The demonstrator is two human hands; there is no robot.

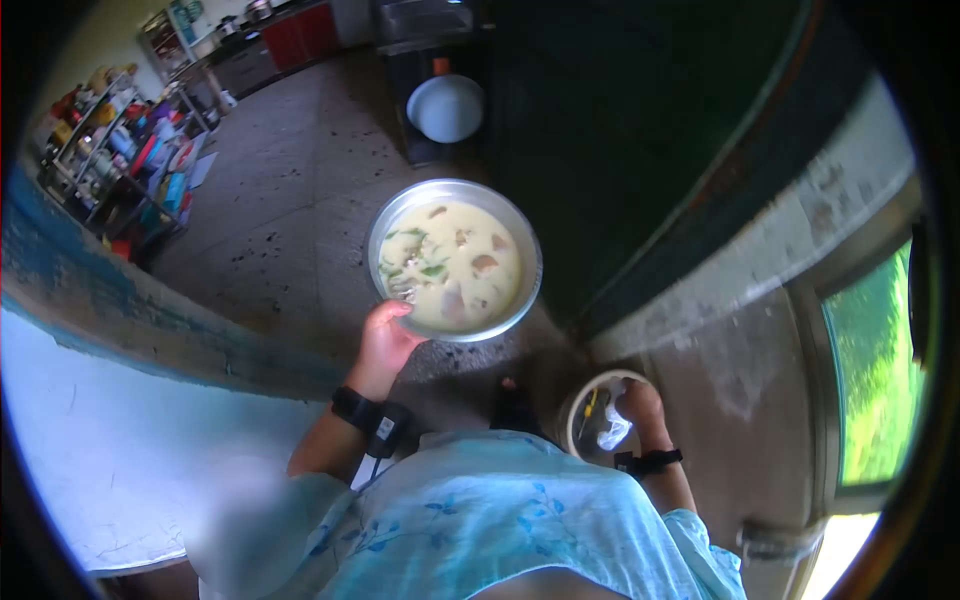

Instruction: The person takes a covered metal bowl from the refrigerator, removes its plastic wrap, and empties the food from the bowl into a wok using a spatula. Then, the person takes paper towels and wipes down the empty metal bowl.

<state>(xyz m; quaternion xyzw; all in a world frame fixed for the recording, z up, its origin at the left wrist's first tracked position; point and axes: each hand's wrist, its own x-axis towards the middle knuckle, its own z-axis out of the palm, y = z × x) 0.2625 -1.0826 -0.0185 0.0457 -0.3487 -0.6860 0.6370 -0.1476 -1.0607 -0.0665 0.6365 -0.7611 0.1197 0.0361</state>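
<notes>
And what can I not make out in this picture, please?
Head view:
Most fingers of the left hand: hidden under the bowl.
Depths of the pale liquid: hidden by cloudiness.
Exact grip of the right hand: too small.
Shelf items: too small, blurred.

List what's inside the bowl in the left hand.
In the bowl: pale, cloudy liquid with green bits and brownish pieces showing at the surface. The bowl's bottom and anything fully sunk can't be seen; the liquid covers them.

A household kitchen (290, 120). Crowded shelves (92, 112) fill the upper left of the frame; beyond them, at the top edge, cookware (258, 10) stands near red cabinets (300, 38).
</notes>
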